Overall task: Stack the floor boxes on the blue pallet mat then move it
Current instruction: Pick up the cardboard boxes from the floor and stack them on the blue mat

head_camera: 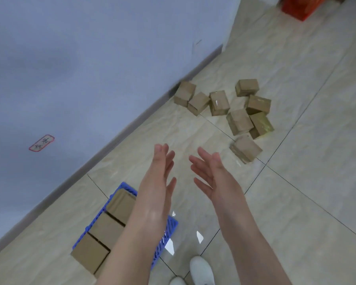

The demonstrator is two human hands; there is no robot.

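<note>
fingers (162,153): both hands spread, empty | cardboard boxes (239,120): blocky | mat (169,229): blue lattice

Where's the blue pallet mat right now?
Head view, lower left: the blue pallet mat lies on the tiled floor near the wall's baseboard, partly under the left forearm, with three boxes in a row on it.

Left hand (159,177): empty, fingers straight and close together, edge-on, palm turned toward the other hand.
Right hand (212,177): empty, fingers spread, palm turned inward and up.
Forearms: both bare, extended forward, roughly parallel, hands near but apart.
Feet: white shoes (201,270) below.
</note>
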